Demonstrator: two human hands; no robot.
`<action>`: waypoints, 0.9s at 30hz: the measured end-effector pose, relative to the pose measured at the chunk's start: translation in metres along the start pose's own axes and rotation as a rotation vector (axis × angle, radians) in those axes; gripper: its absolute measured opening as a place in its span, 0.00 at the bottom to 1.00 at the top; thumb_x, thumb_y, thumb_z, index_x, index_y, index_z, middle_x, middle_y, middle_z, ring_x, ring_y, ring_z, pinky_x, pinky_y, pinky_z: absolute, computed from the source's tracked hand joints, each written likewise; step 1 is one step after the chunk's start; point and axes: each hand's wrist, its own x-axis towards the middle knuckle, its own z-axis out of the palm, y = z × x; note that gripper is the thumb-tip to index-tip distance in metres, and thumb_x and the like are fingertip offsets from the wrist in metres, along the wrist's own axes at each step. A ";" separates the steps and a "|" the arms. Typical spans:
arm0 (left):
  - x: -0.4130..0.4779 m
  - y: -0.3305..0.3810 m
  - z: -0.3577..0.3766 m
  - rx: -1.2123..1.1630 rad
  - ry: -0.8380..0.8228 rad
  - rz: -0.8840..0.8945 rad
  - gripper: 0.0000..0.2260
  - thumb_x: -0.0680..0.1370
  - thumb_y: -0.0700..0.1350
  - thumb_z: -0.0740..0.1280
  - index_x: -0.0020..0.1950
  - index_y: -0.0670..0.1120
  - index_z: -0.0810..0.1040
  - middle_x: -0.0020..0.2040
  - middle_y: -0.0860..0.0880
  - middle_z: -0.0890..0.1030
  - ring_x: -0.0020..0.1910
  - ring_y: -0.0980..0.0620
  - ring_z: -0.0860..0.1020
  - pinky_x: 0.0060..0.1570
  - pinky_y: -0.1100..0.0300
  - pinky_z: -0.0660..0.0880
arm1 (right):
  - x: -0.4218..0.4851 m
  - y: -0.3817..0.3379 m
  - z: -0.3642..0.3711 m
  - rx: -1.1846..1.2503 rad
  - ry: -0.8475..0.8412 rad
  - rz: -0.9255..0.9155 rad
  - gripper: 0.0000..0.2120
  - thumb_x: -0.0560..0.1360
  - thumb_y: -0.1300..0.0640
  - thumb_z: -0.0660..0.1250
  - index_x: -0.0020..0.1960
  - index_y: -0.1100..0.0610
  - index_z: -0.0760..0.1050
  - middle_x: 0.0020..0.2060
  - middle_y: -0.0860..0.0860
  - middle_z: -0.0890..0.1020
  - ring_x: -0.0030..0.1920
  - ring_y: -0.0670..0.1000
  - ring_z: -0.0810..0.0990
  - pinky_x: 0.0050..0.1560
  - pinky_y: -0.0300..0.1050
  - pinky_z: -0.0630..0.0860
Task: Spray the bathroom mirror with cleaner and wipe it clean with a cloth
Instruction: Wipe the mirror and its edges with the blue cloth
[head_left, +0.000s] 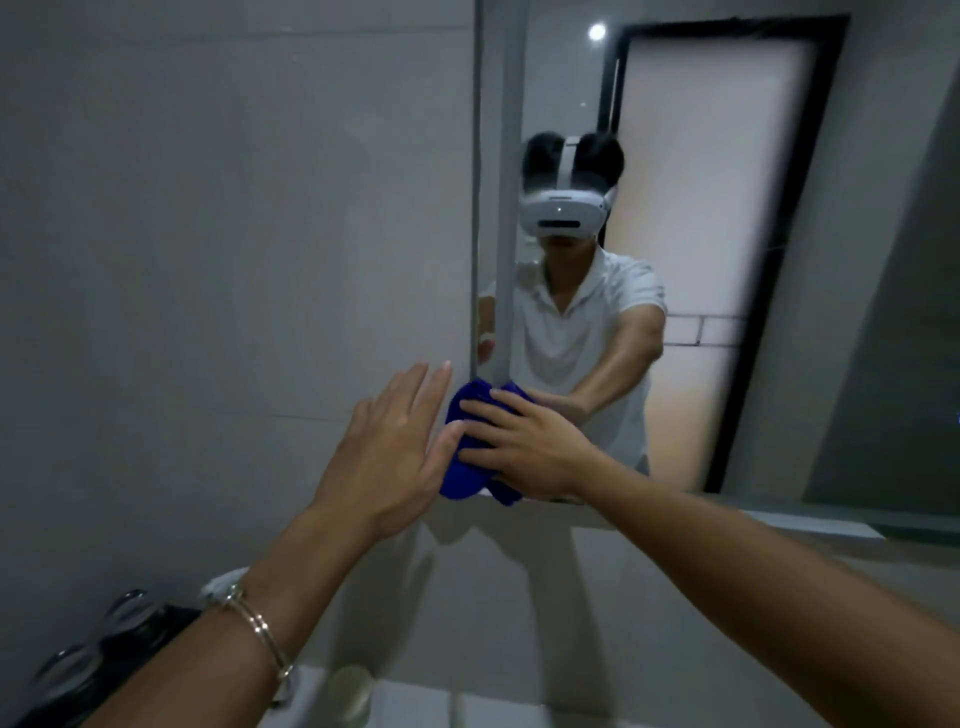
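The bathroom mirror (727, 260) fills the upper right of the head view and reflects a person in a white shirt and a headset. A blue cloth (462, 457) is bunched against the mirror's lower left corner. My right hand (524, 441) presses on the cloth with its fingers spread over it. My left hand (395, 441) is flat and open with fingers together, just left of the cloth, its thumb touching the cloth's edge. It wears a silver bracelet at the wrist. No spray bottle is in view.
A grey tiled wall (208, 260) lies left of the mirror. Below the mirror runs a narrow ledge (805, 525). At the bottom left stand dark, blurred objects with shiny round tops (124, 608). A white counter edge (415, 701) shows at the bottom.
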 end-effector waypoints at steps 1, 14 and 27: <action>0.006 0.003 -0.002 0.006 0.031 -0.010 0.33 0.75 0.62 0.38 0.77 0.49 0.50 0.76 0.48 0.57 0.74 0.51 0.55 0.70 0.50 0.55 | -0.001 0.021 -0.011 0.011 0.037 0.006 0.22 0.70 0.48 0.71 0.63 0.49 0.75 0.68 0.53 0.73 0.72 0.59 0.64 0.72 0.58 0.54; 0.016 0.056 0.042 -0.011 0.058 -0.073 0.31 0.77 0.60 0.40 0.77 0.49 0.44 0.78 0.45 0.51 0.76 0.46 0.51 0.71 0.42 0.52 | -0.018 0.128 -0.078 0.029 0.385 0.648 0.28 0.69 0.45 0.60 0.68 0.51 0.71 0.72 0.60 0.65 0.73 0.65 0.58 0.71 0.65 0.51; -0.026 0.047 0.069 0.043 -0.075 -0.079 0.30 0.77 0.60 0.42 0.77 0.48 0.51 0.76 0.43 0.59 0.75 0.46 0.57 0.68 0.40 0.59 | -0.096 -0.015 0.032 0.014 0.085 0.282 0.34 0.67 0.49 0.74 0.71 0.48 0.68 0.71 0.55 0.69 0.72 0.60 0.61 0.71 0.59 0.52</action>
